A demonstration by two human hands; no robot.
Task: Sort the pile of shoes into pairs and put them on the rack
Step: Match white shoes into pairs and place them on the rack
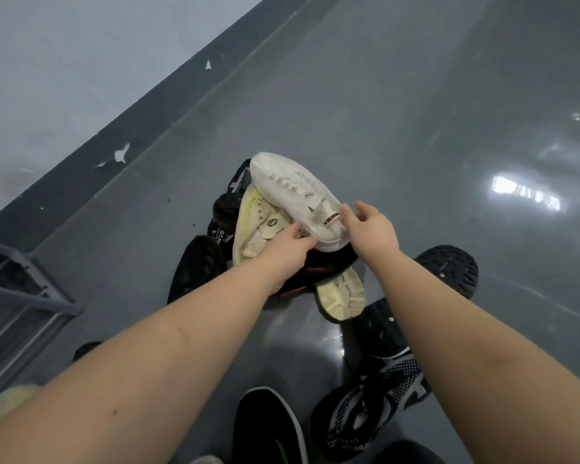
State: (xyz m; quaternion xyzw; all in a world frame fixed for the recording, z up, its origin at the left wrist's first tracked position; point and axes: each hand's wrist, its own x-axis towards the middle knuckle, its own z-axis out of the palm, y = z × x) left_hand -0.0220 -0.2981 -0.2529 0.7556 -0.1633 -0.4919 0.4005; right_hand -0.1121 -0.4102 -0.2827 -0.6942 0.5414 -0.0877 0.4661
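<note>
White shoe (295,195) lies on top of the floor pile; my right hand (370,231) pinches its heel tab, my left hand (287,251) grips its heel edge.

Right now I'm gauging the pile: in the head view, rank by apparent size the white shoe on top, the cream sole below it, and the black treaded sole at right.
1. white shoe
2. black treaded sole and cream sole: look alike, unranked; an arm partly hides the black one.

Setting: bare indoor utility room or hall. Evidence: glossy grey poured floor (399,95) reflecting ceiling lights; pale wall (64,61); chipped dark skirting band (121,155); grey rack (17,296).
</note>
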